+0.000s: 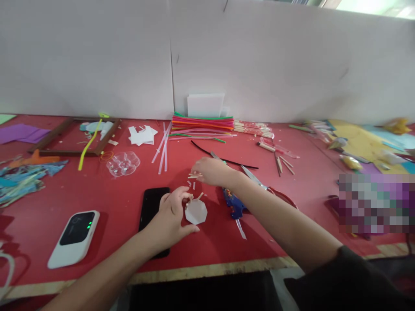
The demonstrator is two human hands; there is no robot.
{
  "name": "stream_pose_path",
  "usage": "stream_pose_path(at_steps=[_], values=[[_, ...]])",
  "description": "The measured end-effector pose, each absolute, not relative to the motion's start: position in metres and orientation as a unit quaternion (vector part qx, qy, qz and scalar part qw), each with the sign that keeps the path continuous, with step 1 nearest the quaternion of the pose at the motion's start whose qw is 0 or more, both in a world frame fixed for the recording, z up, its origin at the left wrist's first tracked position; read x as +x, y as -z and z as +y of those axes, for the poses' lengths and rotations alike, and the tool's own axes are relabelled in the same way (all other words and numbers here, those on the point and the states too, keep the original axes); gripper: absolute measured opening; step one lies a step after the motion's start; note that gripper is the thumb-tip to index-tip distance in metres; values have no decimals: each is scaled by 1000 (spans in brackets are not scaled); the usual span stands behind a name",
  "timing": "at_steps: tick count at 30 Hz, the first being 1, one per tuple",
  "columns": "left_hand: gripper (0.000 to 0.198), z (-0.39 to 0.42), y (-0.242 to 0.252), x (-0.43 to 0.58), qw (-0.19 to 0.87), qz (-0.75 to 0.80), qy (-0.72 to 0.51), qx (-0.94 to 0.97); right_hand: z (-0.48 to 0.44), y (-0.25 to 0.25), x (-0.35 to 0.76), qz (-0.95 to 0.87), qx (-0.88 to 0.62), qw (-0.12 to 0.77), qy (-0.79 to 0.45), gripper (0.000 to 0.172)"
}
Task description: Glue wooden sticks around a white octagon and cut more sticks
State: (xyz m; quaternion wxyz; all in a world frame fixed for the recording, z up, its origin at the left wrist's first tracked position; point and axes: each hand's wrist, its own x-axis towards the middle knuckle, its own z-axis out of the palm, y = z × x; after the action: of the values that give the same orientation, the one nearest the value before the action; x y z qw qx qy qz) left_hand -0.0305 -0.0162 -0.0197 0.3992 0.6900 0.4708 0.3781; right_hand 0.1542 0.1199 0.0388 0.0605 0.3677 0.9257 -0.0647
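My left hand is closed in a pinch on a small white octagonal piece with a short wooden stick poking from its top, just above the red table. My right hand reaches further out, palm down, fingers curled onto a few short cut wooden sticks lying on the table; whether it grips one is hidden. A black phone lies under my left wrist. A blue glue gun and red-handled scissors lie beneath my right forearm.
A white pocket router sits front left. A clear plastic tray, clear glue sticks, a brown frame, a stack of coloured strips and more sticks lie further back. Paper scraps cover both sides. A white wall stands behind.
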Motion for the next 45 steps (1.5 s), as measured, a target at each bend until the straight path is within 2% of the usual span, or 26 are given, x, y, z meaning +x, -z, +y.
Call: stream_pose_path(at_steps=[5,9,14,20,28,30,34,36,45], values=[[70,-16,16,-32,401,464,-366,700,113,-40,143,926,358,106,46,14],[81,-16,17,-33,408,464,-387,684,113,-38,140,920,369,125,45,14],[87,-16,16,-35,359,463,-307,749,112,-47,148,902,410,125,50,12],[96,-15,17,-34,317,475,-259,779,73,-62,171,855,499,123,71,26],[111,-16,26,-31,211,451,-287,819,33,-47,184,848,506,123,99,10],[110,-16,24,-32,212,447,-288,820,33,-47,185,856,497,85,111,12],[96,-13,10,-38,304,462,-244,797,33,-47,186,869,450,-103,178,15],[89,-11,5,-42,346,455,-215,792,32,-47,185,870,411,-168,214,19],[85,-10,15,-42,379,394,-295,783,30,-49,188,884,336,-205,252,20]])
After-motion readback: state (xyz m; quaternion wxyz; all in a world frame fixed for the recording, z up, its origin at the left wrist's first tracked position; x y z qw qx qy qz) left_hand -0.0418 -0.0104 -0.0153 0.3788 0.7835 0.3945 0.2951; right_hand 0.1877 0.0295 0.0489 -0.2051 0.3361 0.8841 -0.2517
